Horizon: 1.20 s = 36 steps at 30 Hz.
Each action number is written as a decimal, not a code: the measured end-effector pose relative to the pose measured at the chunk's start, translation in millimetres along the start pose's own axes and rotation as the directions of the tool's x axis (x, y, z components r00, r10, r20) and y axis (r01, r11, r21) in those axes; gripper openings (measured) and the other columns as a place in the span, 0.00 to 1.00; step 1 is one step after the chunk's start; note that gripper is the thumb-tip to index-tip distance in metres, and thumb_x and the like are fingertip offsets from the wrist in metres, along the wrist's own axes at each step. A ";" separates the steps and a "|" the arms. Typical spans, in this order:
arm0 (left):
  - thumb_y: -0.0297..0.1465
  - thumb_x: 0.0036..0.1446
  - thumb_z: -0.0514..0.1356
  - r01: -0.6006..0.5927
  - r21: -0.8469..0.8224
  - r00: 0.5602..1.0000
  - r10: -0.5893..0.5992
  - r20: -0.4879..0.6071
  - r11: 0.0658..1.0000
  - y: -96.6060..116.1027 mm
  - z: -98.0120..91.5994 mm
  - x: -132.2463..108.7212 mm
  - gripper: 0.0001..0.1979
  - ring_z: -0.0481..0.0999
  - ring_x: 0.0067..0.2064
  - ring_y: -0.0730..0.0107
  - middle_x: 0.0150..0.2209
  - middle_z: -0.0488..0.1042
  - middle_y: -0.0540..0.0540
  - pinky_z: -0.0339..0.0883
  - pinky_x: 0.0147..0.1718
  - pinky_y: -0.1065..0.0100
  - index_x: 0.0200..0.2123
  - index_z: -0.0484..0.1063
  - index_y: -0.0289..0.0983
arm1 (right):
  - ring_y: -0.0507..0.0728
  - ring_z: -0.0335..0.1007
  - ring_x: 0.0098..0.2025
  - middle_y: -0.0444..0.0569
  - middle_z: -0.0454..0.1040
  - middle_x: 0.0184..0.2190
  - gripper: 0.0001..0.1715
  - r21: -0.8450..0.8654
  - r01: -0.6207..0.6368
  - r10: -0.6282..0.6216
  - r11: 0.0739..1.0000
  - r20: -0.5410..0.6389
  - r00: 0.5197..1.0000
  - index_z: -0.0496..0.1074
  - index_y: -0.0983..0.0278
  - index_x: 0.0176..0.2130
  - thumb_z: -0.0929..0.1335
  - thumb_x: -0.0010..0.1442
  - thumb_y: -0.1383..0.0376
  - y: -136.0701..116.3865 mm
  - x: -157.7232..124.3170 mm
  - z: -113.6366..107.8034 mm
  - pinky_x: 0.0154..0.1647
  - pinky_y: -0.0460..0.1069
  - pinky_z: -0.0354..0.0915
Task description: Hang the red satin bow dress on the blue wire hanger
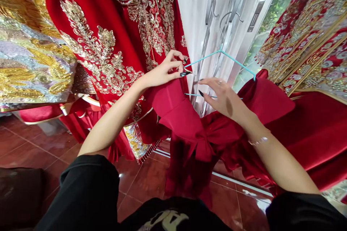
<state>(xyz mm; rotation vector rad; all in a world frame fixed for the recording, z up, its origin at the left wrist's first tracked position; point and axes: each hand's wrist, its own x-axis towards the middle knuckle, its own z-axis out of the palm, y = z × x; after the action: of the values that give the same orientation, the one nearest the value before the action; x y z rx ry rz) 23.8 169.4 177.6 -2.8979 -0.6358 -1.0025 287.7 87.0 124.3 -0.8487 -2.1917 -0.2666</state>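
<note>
While our left hand pinches at the turquoise hanger, our right hand has thumb and fingers parted; the red dress could slip off if that pinch loosens

An open gap lies between the left hand and the right hand, with the lower bar of a thin turquoise hanger crossing it and a red dress closing it off below. Above the right hand, there is room inside the hanger's frame, backed by a white door. An embroidered red jacket crowds the left hand; a beaded garment blocks the far right
</note>
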 end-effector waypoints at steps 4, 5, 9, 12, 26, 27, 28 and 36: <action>0.56 0.65 0.52 0.003 -0.140 0.998 0.006 0.065 0.990 -7.1 -1.4 2.4 0.28 0.70 0.49 0.63 0.47 0.69 0.43 0.65 0.58 0.55 0.30 0.70 0.38 | 0.59 0.72 0.46 0.53 0.75 0.47 0.18 0.187 -0.149 0.125 0.971 0.134 0.983 0.67 0.64 0.53 0.63 0.64 0.65 -5.4 39.9 37.8 0.52 0.56 0.67; 0.56 0.65 0.52 0.005 -0.149 1.000 -0.003 0.012 0.989 -7.6 0.7 3.2 0.28 0.70 0.47 0.64 0.46 0.69 0.43 0.66 0.56 0.56 0.28 0.69 0.37 | 0.57 0.71 0.42 0.51 0.74 0.44 0.16 0.220 -0.188 0.150 0.957 0.179 0.972 0.67 0.63 0.52 0.62 0.64 0.65 -5.8 46.9 45.7 0.49 0.55 0.67; 0.51 0.63 0.57 0.034 -0.140 0.961 -0.071 -0.267 0.990 -8.5 12.8 12.6 0.29 0.69 0.40 0.69 0.42 0.67 0.44 0.68 0.49 0.58 0.19 0.65 0.36 | 0.57 0.68 0.42 0.51 0.70 0.43 0.08 0.153 -0.269 0.239 0.951 0.192 0.952 0.67 0.62 0.41 0.60 0.65 0.67 -14.5 58.9 67.6 0.46 0.54 0.66; 0.48 0.64 0.57 0.089 -0.095 0.907 -0.120 -0.403 0.992 -11.0 17.8 21.6 0.27 0.68 0.37 0.70 0.39 0.66 0.44 0.69 0.47 0.59 0.18 0.66 0.36 | 0.62 0.65 0.50 0.57 0.68 0.48 0.14 -0.015 -0.216 0.217 0.976 0.062 0.974 0.69 0.64 0.41 0.56 0.67 0.69 -25.6 56.8 70.7 0.49 0.57 0.65; 0.60 0.63 0.49 0.158 -0.155 0.828 -0.217 -0.518 0.975 -26.7 18.3 26.7 0.37 0.72 0.42 0.67 0.39 0.65 0.44 0.74 0.50 0.52 0.16 0.63 0.35 | 0.58 0.68 0.47 0.56 0.74 0.45 0.21 0.051 0.103 -0.115 0.993 0.388 0.915 0.72 0.68 0.45 0.55 0.63 0.75 -11.1 94.1 56.1 0.49 0.53 0.63; 0.61 0.62 0.49 0.155 -0.175 0.824 -0.225 -0.519 0.972 -29.4 19.7 25.6 0.38 0.72 0.43 0.67 0.39 0.65 0.44 0.74 0.50 0.52 0.16 0.62 0.35 | 0.59 0.68 0.48 0.58 0.74 0.45 0.20 -0.016 0.144 -0.125 0.990 0.410 0.903 0.72 0.69 0.44 0.55 0.63 0.75 -13.4 96.6 53.5 0.49 0.53 0.62; 0.62 0.62 0.49 0.151 -0.188 0.824 -0.229 -0.519 0.970 -31.8 21.0 24.4 0.38 0.72 0.44 0.67 0.40 0.65 0.44 0.75 0.50 0.52 0.16 0.62 0.35 | 0.60 0.68 0.48 0.59 0.75 0.45 0.19 -0.054 0.184 -0.142 0.981 0.442 0.886 0.73 0.69 0.43 0.56 0.64 0.74 -15.0 98.8 51.8 0.48 0.53 0.62; 0.55 0.66 0.52 0.156 -0.143 0.866 -0.205 -0.456 0.977 -21.9 19.9 27.0 0.34 0.74 0.47 0.62 0.40 0.68 0.43 0.75 0.47 0.56 0.17 0.64 0.36 | 0.57 0.70 0.38 0.57 0.78 0.40 0.18 0.000 0.144 -0.117 0.990 0.577 0.808 0.74 0.69 0.39 0.58 0.59 0.78 -14.5 97.6 63.9 0.43 0.51 0.61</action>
<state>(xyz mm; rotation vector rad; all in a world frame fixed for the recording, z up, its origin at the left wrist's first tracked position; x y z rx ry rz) 46.5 202.4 175.2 -2.5408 -0.8446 -1.7307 193.2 151.4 151.3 -0.8842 -2.8310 -0.1305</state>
